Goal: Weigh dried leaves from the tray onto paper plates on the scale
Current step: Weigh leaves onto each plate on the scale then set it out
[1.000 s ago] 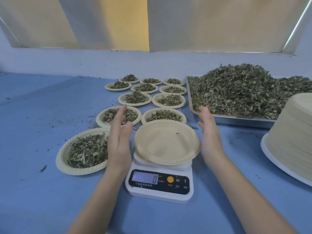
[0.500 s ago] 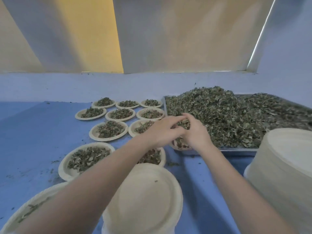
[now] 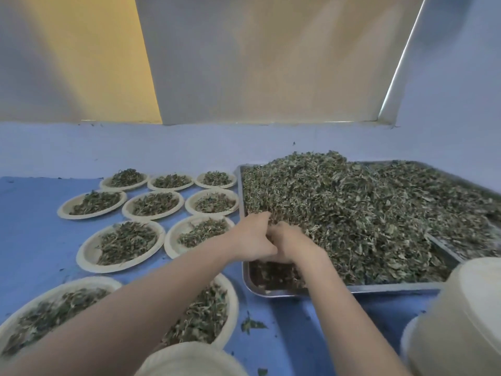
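Only the head cam here, so one view. Both hands are down in the near left corner of the metal tray (image 3: 352, 289), pushed right up against each other. The left hand (image 3: 254, 240) has its fingers curled into the pile of dried leaves (image 3: 352, 213), and the right hand (image 3: 291, 244) sits just beside it, fingers curled down into the same heap. Looks like they're grabbing a bunch together, though the fingertips are buried so I can't say for sure how much they've got.

The leaves are heaped high across the tray. Left of it on the blue table (image 3: 35, 240) sit rows of filled paper plates (image 3: 120, 246). An empty paper plate (image 3: 189, 359) peeks in at the bottom edge, and a tall stack of plates (image 3: 461, 321) stands at the lower right
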Available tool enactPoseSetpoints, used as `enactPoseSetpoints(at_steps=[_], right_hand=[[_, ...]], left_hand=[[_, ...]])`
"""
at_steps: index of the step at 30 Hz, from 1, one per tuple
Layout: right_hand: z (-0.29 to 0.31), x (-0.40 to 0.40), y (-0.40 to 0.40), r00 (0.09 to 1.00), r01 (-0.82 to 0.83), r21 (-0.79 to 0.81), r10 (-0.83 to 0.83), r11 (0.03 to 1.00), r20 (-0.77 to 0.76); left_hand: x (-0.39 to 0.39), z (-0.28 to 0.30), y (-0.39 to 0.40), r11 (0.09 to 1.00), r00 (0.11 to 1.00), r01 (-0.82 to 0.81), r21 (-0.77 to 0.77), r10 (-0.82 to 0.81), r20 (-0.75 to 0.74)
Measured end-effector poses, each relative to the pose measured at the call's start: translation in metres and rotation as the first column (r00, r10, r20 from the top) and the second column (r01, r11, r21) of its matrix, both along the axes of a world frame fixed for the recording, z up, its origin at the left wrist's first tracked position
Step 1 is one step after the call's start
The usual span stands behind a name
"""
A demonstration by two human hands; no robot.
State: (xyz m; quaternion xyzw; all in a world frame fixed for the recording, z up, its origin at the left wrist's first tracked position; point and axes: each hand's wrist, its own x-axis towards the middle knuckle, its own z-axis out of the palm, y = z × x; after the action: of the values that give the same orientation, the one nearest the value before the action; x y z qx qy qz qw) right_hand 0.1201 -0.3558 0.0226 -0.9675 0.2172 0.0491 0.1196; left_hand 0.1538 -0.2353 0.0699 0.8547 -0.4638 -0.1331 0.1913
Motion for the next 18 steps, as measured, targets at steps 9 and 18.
enactPoseSetpoints(at_steps=[9, 18], right_hand=[[-0.003, -0.013, 0.002, 0.995, 0.065, 0.077, -0.07, 0.995, 0.072], [0.004, -0.034, -0.024, 0.658, 0.099, 0.81, -0.649, 0.577, 0.382]], left_hand=[[-0.002, -0.014, -0.017, 0.963, 0.998, -0.009, 0.27, -0.008, 0.06], [-0.011, -0.007, -0.023, 0.939, 0.804, -0.303, -0.166, 0.158, -0.573]])
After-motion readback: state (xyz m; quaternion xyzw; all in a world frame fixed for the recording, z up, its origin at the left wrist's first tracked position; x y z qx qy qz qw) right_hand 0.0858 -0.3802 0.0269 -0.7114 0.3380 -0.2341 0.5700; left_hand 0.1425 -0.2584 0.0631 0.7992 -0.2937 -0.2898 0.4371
